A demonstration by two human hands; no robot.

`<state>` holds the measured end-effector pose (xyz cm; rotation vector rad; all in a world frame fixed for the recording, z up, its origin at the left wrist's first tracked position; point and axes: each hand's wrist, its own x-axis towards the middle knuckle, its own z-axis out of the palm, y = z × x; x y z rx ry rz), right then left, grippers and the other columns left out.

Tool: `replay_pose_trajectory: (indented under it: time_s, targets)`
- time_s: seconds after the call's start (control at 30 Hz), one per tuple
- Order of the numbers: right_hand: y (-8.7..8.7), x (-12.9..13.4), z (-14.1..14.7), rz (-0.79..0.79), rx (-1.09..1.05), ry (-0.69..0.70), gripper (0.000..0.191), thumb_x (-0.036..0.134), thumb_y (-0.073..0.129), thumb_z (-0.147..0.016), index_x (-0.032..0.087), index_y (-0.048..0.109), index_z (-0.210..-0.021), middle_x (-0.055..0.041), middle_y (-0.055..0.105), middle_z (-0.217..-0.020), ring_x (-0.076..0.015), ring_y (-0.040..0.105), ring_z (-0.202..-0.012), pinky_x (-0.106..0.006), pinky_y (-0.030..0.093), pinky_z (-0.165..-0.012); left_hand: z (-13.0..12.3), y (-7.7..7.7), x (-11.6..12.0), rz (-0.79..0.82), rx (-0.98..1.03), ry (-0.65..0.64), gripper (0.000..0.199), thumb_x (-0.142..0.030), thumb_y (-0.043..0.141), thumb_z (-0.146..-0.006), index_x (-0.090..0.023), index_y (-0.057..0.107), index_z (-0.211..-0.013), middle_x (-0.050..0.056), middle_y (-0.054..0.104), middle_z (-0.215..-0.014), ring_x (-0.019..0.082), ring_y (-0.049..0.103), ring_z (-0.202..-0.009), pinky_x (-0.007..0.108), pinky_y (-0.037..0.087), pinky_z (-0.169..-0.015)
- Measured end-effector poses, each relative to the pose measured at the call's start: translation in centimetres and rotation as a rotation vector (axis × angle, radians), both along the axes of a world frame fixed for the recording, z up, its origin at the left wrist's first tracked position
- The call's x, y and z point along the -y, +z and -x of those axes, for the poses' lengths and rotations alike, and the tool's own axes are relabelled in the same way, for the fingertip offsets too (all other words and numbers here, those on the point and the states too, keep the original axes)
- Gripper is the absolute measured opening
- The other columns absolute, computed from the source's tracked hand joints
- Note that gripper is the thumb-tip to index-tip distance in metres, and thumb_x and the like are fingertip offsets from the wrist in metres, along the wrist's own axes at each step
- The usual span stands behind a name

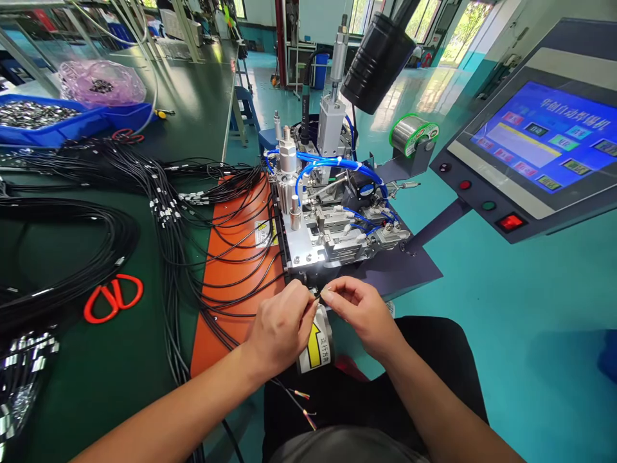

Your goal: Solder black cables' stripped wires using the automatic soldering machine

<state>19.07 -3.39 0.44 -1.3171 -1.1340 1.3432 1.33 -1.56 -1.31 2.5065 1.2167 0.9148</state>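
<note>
At the near edge of a metal machine [301, 244], my left hand [285, 321] and my right hand [359, 312] meet with their fingertips nearly touching. Both hands are closed in a pinch. What lies between the fingertips is too small to make out; it looks like a thin dark wire end. Just below them is a white roller with a yellow arrow label [315, 347]. Black cables [236, 257] run over an orange mat [226, 231] to the machine's left side. Below my left hand hang cable ends with coloured wires [303, 405].
Orange-handled scissors [114, 299] and cable bundles [166, 199] lie on the green table at left. Behind are a blue parts tray [58, 122] and a pink bag [101, 83]. A solder spool [414, 134] and touchscreen [549, 135] stand at right; a black cylinder [378, 61] hangs above.
</note>
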Motion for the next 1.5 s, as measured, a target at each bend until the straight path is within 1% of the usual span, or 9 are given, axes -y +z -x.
replay_pose_trajectory:
  time_s: [0.13, 0.43, 0.67, 0.8, 0.9, 1.0, 1.2, 1.4, 1.5]
  targets:
    - [-0.3, -0.3, 0.3, 0.01, -0.026, -0.028, 0.022, 0.038, 0.072, -0.078, 0.016, 0.068, -0.079, -0.0005, 0.065, -0.074, -0.0129, 0.054, -0.067, -0.025, 0.044, -0.062, 0.1, -0.1, 0.0, -0.012, -0.009, -0.004, 0.012, -0.022, 0.049, -0.094, -0.018, 0.053, -0.082, 0.001, 0.051, -0.074, 0.013, 0.049, -0.062, 0.027, 0.039, -0.055]
    - [-0.6, -0.2, 1.0, -0.033, -0.125, -0.102, 0.019, 0.035, 0.075, -0.076, 0.017, 0.069, -0.078, -0.0012, 0.066, -0.077, -0.0142, 0.058, -0.072, -0.027, 0.047, -0.069, -0.1, 0.3, 0.0, 0.003, 0.061, 0.02, 0.013, -0.023, 0.051, -0.093, -0.019, 0.053, -0.082, 0.0, 0.055, -0.072, 0.013, 0.053, -0.063, 0.025, 0.043, -0.057]
    - [-1.3, -0.1, 2.4, -0.086, -0.188, -0.2, 0.015, 0.031, 0.075, -0.075, 0.017, 0.069, -0.074, -0.0004, 0.066, -0.073, -0.0133, 0.057, -0.068, -0.026, 0.047, -0.066, 0.1, 0.1, -0.1, 0.084, 0.149, -0.008, 0.011, -0.023, 0.054, -0.092, -0.018, 0.055, -0.082, 0.001, 0.056, -0.073, 0.013, 0.053, -0.065, 0.025, 0.044, -0.059]
    - [-2.0, 0.1, 3.3, -0.089, -0.296, -0.264, 0.013, 0.03, 0.075, -0.076, 0.018, 0.07, -0.076, 0.0004, 0.066, -0.073, -0.0128, 0.056, -0.067, -0.026, 0.047, -0.066, 0.2, 0.0, -0.2, 0.083, 0.162, -0.042, 0.007, -0.021, 0.055, -0.092, -0.018, 0.057, -0.085, 0.001, 0.058, -0.075, 0.013, 0.055, -0.066, 0.025, 0.045, -0.061]
    - [-2.2, 0.3, 3.5, -0.079, -0.303, -0.285, 0.014, 0.031, 0.075, -0.077, 0.018, 0.071, -0.076, 0.0003, 0.066, -0.074, -0.0126, 0.057, -0.068, -0.027, 0.047, -0.068, 0.1, 0.0, -0.1, 0.085, 0.154, -0.061, 0.007, -0.02, 0.055, -0.092, -0.018, 0.058, -0.086, 0.001, 0.058, -0.075, 0.013, 0.055, -0.066, 0.025, 0.045, -0.062]
    - [-1.9, 0.4, 2.9, -0.058, -0.233, -0.255, 0.016, 0.033, 0.075, -0.077, 0.018, 0.071, -0.078, -0.0005, 0.067, -0.075, -0.0133, 0.058, -0.069, -0.027, 0.047, -0.068, 0.1, -0.1, -0.1, 0.083, 0.124, -0.048, 0.008, -0.022, 0.054, -0.093, -0.018, 0.058, -0.087, 0.002, 0.057, -0.076, 0.014, 0.054, -0.067, 0.026, 0.044, -0.062]
    - [-0.9, 0.3, 0.6, -0.02, -0.135, -0.083, 0.026, 0.035, 0.079, -0.073, 0.018, 0.07, -0.09, 0.0003, 0.063, -0.076, -0.0123, 0.054, -0.068, -0.025, 0.045, -0.064, 0.0, -0.1, -0.1, 0.055, 0.103, -0.03, 0.01, -0.023, 0.052, -0.094, -0.017, 0.057, -0.087, 0.002, 0.056, -0.077, 0.014, 0.054, -0.068, 0.026, 0.042, -0.061]
    - [-0.7, -0.1, 0.2, -0.033, -0.077, -0.07, 0.021, 0.036, 0.077, -0.077, 0.019, 0.071, -0.085, -0.0016, 0.067, -0.082, -0.0141, 0.056, -0.074, -0.025, 0.045, -0.068, 0.1, -0.2, -0.1, 0.044, 0.1, -0.039, 0.009, -0.022, 0.052, -0.093, -0.018, 0.055, -0.086, 0.001, 0.054, -0.076, 0.013, 0.051, -0.066, 0.025, 0.04, -0.059]
    - [-0.8, -0.3, 0.3, -0.046, -0.062, -0.072, 0.018, 0.036, 0.076, -0.077, 0.019, 0.071, -0.08, -0.0015, 0.067, -0.079, -0.0144, 0.056, -0.072, -0.026, 0.045, -0.068, 0.1, -0.2, -0.1, 0.057, 0.096, -0.042, 0.009, -0.021, 0.052, -0.094, -0.018, 0.054, -0.085, 0.001, 0.054, -0.077, 0.013, 0.052, -0.067, 0.025, 0.041, -0.061]
